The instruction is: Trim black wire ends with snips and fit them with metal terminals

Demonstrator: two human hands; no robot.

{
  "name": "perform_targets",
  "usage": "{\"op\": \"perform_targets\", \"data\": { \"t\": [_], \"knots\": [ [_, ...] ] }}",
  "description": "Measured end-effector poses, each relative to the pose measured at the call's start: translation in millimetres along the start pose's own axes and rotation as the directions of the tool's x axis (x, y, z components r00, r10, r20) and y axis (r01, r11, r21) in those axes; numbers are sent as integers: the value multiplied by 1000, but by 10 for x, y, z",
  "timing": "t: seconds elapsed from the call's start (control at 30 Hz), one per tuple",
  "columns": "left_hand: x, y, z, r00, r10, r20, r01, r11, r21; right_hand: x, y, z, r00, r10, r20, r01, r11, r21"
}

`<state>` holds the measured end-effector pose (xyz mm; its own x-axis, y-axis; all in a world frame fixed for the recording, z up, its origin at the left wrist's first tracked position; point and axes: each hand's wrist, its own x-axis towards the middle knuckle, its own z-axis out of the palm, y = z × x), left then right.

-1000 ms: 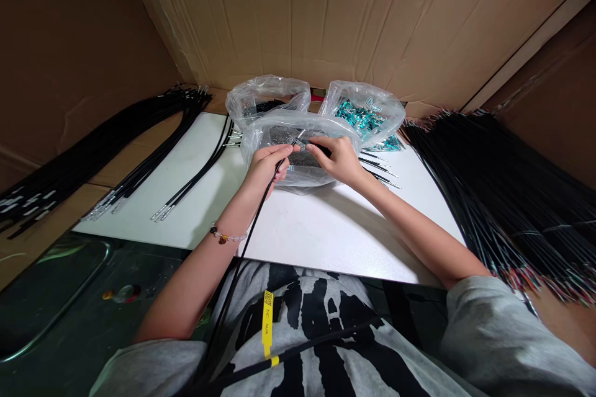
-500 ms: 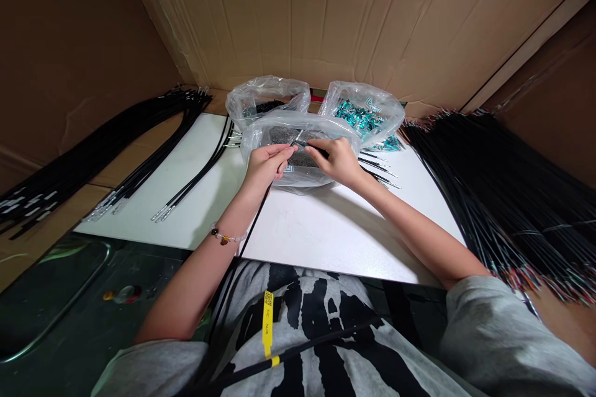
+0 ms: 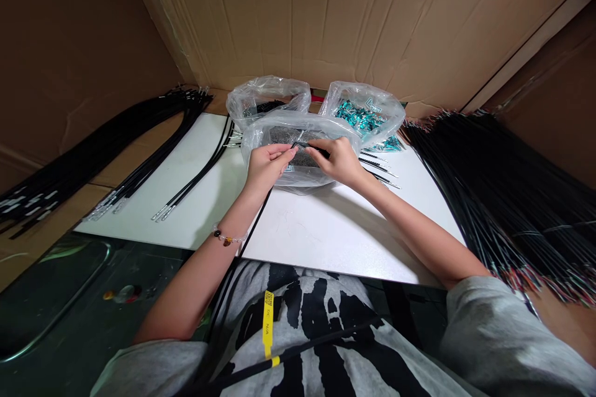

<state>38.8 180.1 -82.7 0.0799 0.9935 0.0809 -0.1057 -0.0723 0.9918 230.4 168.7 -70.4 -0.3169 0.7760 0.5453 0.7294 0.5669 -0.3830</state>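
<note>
While the left hand (image 3: 269, 167) pinches a black cable (image 3: 255, 224) near its end, over the front bag (image 3: 310, 181), the right hand (image 3: 339, 160) is closed on a dark thing (image 3: 322, 151), too hidden to name, its tip by the cable's end. I think the cable's end is being worked on, and the next move calls for a steady pinch. Far left of the front bag is a cable heap (image 3: 100, 142); nearer it lie cables with silver ends (image 3: 190, 187). Behind its left side sits a bag (image 3: 235, 104) of black things (image 3: 267, 107); behind its right, a bag (image 3: 399, 113) of blue-green bits (image 3: 356, 115). Right of it poke cable ends (image 3: 378, 167), then a big cable pile (image 3: 516, 180). The front bag's floppy rim could get in the way.
</note>
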Motion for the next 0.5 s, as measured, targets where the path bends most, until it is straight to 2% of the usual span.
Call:
{"op": "perform_targets", "data": {
  "t": [0.5],
  "knots": [
    [-46,-4,8,990,132,-53,-123,981,153,-6,12,0,1000,7,11,-7,1000,-15]
  ]
}}
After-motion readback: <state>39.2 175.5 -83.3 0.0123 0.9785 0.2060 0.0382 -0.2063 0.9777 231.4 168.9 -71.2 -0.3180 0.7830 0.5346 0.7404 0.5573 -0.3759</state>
